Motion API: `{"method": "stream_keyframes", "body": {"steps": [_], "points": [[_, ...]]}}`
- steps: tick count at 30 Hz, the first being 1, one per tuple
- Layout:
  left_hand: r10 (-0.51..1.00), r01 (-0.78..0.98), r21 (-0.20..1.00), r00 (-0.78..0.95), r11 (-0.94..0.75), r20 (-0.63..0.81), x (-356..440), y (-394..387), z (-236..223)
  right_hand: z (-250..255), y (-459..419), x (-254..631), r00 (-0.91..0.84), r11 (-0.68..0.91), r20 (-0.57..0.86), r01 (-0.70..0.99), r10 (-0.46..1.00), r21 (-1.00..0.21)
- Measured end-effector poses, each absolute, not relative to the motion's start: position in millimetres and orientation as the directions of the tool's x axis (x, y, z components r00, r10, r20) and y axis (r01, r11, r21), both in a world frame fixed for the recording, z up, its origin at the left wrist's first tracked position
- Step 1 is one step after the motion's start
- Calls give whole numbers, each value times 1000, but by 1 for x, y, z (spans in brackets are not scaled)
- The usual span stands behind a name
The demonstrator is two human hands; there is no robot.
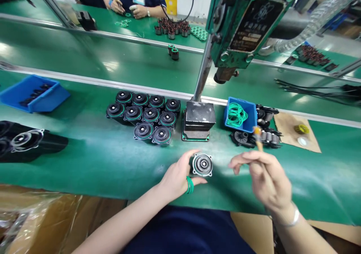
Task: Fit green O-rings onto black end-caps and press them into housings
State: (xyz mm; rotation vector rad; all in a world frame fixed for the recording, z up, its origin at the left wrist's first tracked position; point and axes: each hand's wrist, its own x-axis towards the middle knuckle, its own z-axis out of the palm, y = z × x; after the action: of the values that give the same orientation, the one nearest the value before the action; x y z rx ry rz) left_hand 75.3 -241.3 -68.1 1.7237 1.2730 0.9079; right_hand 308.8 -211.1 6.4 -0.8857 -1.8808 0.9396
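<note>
My left hand (176, 175) is wrapped round a round metal motor housing (202, 164) with a flanged rim and a shaft end at its centre. Several green rubber rings (190, 185) hang on the thumb of that hand. To the right, my right hand (266, 175) grips a small brush (258, 137), bristles upward, apart from the housing. Its fingers are slightly blurred. Behind the housing stands the press base (199, 120), a dark metal block. Left of the block, several black motor housings (150, 115) with green rings on top stand in rows.
A blue bin (251, 123) of green rings stands right of the press, beside black end caps (242, 138) and cardboard (310, 143) with a yellow cap. The green press head (237, 28) hangs overhead. Another blue bin (50, 100) is at left. Across the bench a co-worker's hands (138, 11) handle parts.
</note>
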Motion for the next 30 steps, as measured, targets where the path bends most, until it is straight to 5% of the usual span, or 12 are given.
{"method": "stream_keyframes", "body": {"steps": [7,14,19,24,30], "points": [[961,50,998,275,23,-36,77,-233,-76,33,-162,297,-640,385,136,267,756,-883],[955,85,994,281,74,-95,74,-233,-77,16,-147,263,-621,23,-6,39,784,-999],[953,92,993,285,79,-102,75,-232,-75,7,-148,256,-626,-57,-128,131,770,-990],[943,125,985,297,116,-149,73,-231,-71,11,-142,256,-656,172,-89,322,749,-931],[948,108,991,299,78,-107,73,-232,-73,24,-139,267,-738,568,104,414,667,-711]]}}
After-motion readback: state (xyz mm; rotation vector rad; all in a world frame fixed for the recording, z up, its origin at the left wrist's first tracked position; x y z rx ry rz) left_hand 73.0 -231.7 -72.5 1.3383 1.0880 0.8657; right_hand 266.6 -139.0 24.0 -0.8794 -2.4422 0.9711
